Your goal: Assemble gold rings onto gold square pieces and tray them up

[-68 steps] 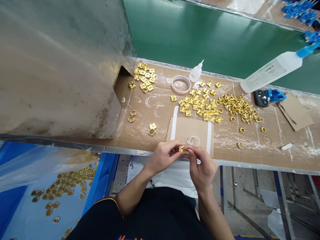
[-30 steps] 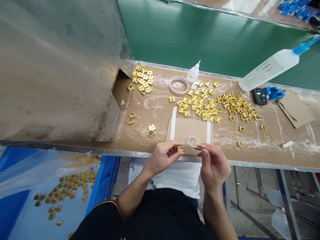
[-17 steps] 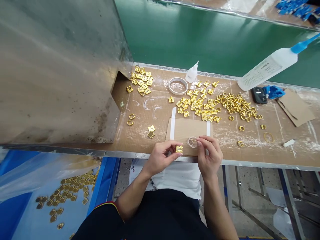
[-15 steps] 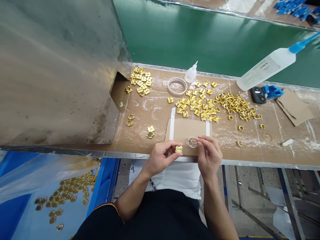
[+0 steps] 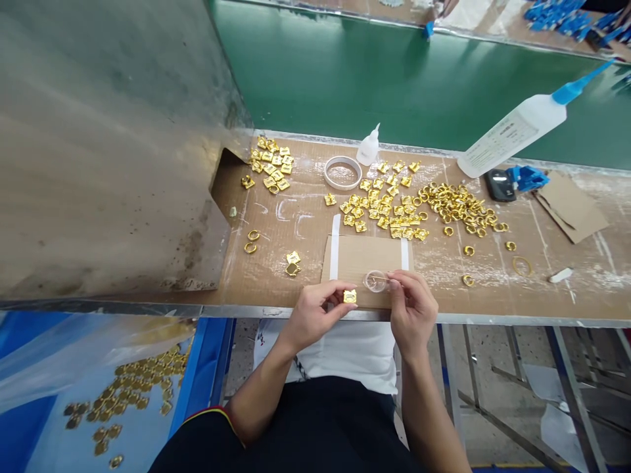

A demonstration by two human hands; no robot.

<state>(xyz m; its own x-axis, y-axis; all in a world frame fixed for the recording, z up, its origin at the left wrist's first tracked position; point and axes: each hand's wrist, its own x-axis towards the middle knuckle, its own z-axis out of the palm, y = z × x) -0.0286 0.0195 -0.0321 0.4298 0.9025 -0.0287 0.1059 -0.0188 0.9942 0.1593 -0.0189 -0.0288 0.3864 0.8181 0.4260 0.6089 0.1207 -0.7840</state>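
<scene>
Between the thumb and fingers of my left hand (image 5: 318, 312) is a small gold square metal piece (image 5: 350, 297), held near the bench's front edge. My right hand (image 5: 414, 309) pinches a thin stick (image 5: 382, 278), its tip over a small round clear dish (image 5: 373, 282). The dish rests on a cardboard pad (image 5: 367, 256) fixed with white tape strips. Beyond the pad lie many gold square pieces (image 5: 382, 207), and to their right a heap of gold rings (image 5: 458, 207). Two loose gold pieces (image 5: 292, 264) lie left of the pad.
A tape roll (image 5: 342, 173), a small white dropper bottle (image 5: 369, 146) and a large bottle with a blue nozzle (image 5: 513, 135) stand along the back. A big metal housing (image 5: 113, 144) blocks the left. More gold pieces lie in a blue bin (image 5: 197, 368) below.
The view has shifted slightly, so the bench items appear a little further left. Both hands keep their holds, and the stick still reaches over the dish.
</scene>
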